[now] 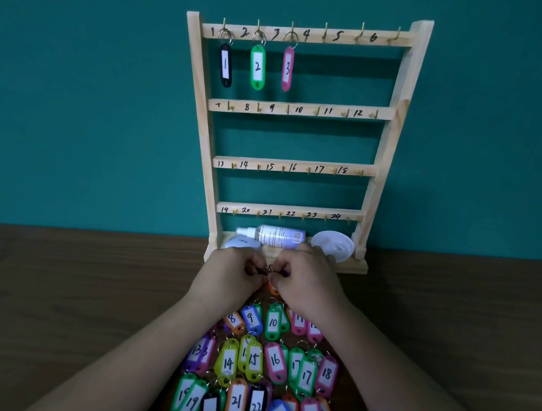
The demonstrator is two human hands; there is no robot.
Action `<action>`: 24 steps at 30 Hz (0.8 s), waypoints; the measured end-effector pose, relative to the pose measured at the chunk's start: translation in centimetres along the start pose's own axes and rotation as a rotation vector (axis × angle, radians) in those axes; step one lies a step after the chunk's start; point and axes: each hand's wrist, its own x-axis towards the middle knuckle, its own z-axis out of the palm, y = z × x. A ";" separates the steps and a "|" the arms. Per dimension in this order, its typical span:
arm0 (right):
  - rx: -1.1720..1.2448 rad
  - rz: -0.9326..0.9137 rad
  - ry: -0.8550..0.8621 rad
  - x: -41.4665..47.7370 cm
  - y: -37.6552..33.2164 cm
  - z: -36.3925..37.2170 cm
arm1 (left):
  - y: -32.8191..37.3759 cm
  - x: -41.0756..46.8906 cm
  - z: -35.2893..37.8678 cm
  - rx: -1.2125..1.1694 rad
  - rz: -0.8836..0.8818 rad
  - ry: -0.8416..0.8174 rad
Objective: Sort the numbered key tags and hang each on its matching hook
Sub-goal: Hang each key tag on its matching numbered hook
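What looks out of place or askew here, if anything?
The white plastic spray bottle lies on its side on the wooden hook rack's base ledge, beside a white round lid; neither is a key tag. The pink plastic tag 3 hangs turned partly sideways on its hook.

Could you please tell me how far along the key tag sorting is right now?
Done: tag 1, tag 2 and tag 3 hang on their hooks on the top rail of the rack. In hand: the left hand and right hand pinch a key ring; its tag's number is hidden. Left: hooks 4 to 24 are bare, and many tags lie in rows on the table.
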 end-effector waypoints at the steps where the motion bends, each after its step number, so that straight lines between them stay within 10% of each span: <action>1: 0.005 0.000 -0.002 0.0 -0.1 0.0 | 0.0 0.0 0.0 0.002 0.002 0.003; 16: 0.176 -0.086 -0.006 0.3 0.0 -0.2 | 0.2 -0.2 -1.9 -0.019 0.120 0.070; 24: 0.559 -0.149 0.109 0.3 1.1 -1.8 | 1.9 -1.1 -3.0 -0.617 0.044 -0.003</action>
